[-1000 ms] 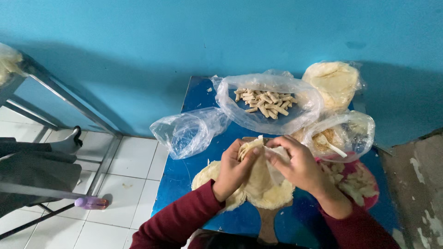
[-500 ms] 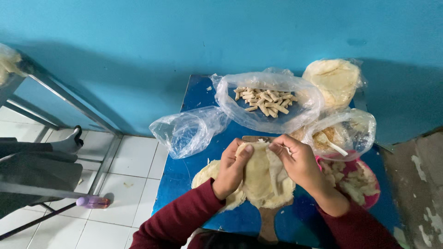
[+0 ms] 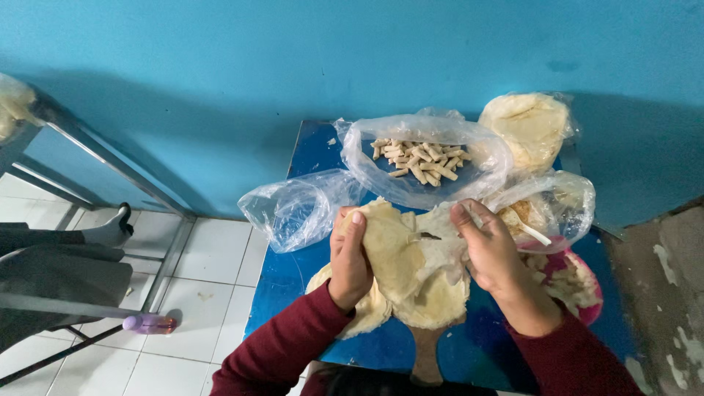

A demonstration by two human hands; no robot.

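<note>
2 hands hold 1 thin, floppy dough sheet [image 3: 400, 249] over the middle of the blue counter [image 3: 293, 271]. The left hand [image 3: 350, 257] pinches its left edge, fingers clenched on the dough. The right hand [image 3: 493, 253] grips the right edge, fingers curled tight on it. The sheet is pale yellow, soft and wrinkled, with a small tear near the middle.

Under it lies a stack of round flat dough pieces [image 3: 433, 304] on a wooden board with a handle [image 3: 427, 359] that sticks out toward 6 o'clock.

At 12 o'clock from the hands sits a clear plastic bag [image 3: 425, 187], open, with many small tan sticks [image 3: 418, 158] inside. At 10 o'clock lies a crumpled clear bag [image 3: 293, 209], shiny and see-through. At 1 o'clock is a bagged pile of round flat breads [image 3: 528, 128]. At 3 o'clock, just beside the right hand, a pink bowl [image 3: 587, 293] holds crumbly filling, partly under another clear bag [image 3: 565, 202].

Past the counter at 9 o'clock is a white tile floor [image 3: 213, 264] with a metal frame [image 3: 110, 165] and a small purple bottle [image 3: 147, 323].
</note>
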